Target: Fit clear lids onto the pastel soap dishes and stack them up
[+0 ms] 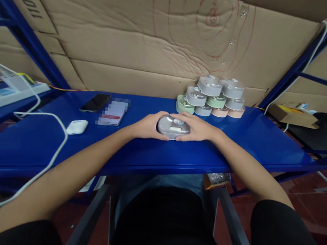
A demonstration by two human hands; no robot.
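Between my two hands is a small grey container with a clear, shiny lid [173, 128], at the front middle of the blue table. My left hand [150, 125] wraps round its left side, thumb low at the front. From the other side my right hand [197, 127] grips it, fingers over the back edge and thumb at the front. A pale tab or label shows on its front, and a small sticker on the lid. Whether its base rests on the table is hard to tell. Behind my right hand stands a stack of similar containers [210, 85] in grey, green and pink.
Left on the blue table [147, 152] lie a dark phone [95, 102], a second phone with a lit, blurred screen [115, 112] and a white earbud case [77, 127]. A white cable [57, 152] crosses the left side. Cardboard [116, 48] walls the back; blue posts flank it.
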